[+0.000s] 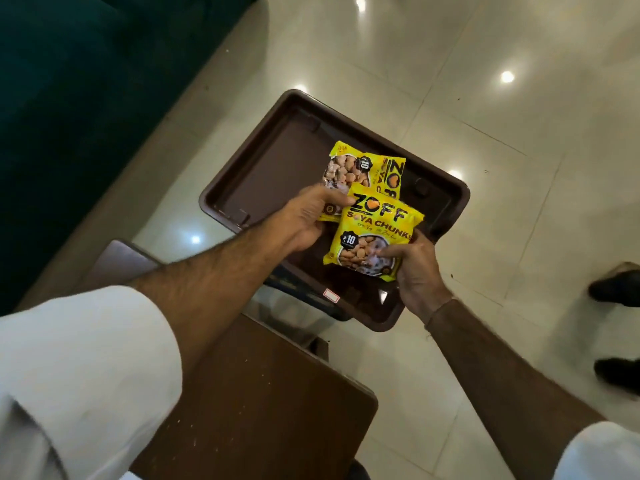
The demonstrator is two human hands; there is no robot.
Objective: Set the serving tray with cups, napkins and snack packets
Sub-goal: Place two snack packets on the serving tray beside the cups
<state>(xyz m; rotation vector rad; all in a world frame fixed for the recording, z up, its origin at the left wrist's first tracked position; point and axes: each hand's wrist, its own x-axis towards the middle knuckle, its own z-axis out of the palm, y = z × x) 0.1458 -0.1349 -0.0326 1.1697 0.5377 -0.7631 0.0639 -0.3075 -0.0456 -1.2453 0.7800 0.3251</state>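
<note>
A dark brown serving tray [263, 168] sits in the middle of the head view, its bare floor showing on the left. Two yellow soya chunk packets are over its right half. My left hand [311, 216] grips the far packet [367, 168] at its lower edge. My right hand [419, 271] pinches the near packet [374, 233] by its lower right corner, and this packet overlaps the far one. No cups or napkins are in view. Whether the packets rest on the tray or hang above it I cannot tell.
The tray stands on a small stand above a glossy cream tile floor [485, 98]. A brown wooden table top [259, 410] lies below my arms. A dark green sofa [86, 81] fills the upper left. A person's dark shoes [616, 289] stand at the right edge.
</note>
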